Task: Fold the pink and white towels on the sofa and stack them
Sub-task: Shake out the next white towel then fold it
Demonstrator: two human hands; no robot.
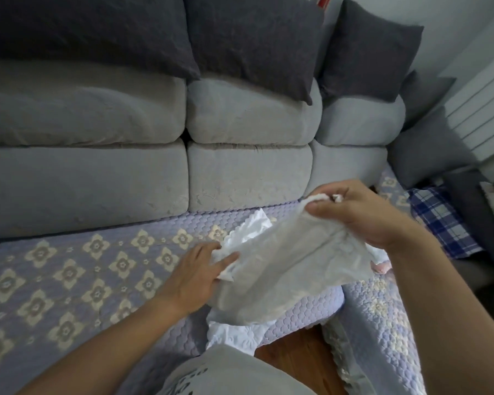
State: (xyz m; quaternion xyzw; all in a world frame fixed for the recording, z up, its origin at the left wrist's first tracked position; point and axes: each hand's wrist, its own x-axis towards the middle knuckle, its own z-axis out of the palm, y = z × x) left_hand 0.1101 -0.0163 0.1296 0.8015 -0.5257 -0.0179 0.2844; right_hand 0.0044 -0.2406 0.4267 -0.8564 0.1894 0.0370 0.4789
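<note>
A white towel (285,258) with a scalloped edge is held up above the sofa seat (77,269), stretched between both hands. My right hand (365,215) pinches its upper right corner, raised above the seat. My left hand (200,272) grips the towel's left edge lower down, near the seat. The towel's lower part (234,334) hangs crumpled at the seat's front edge. A small patch of pink towel (381,267) shows just under my right wrist, mostly hidden by the white towel and my arm.
The seat has a lilac quilted cover with beige flower shapes. Grey back cushions (240,172) and dark pillows (254,41) stand behind. A blue plaid cloth (439,220) lies at the right. Wooden floor (297,357) shows below, beside a second quilted section (382,323).
</note>
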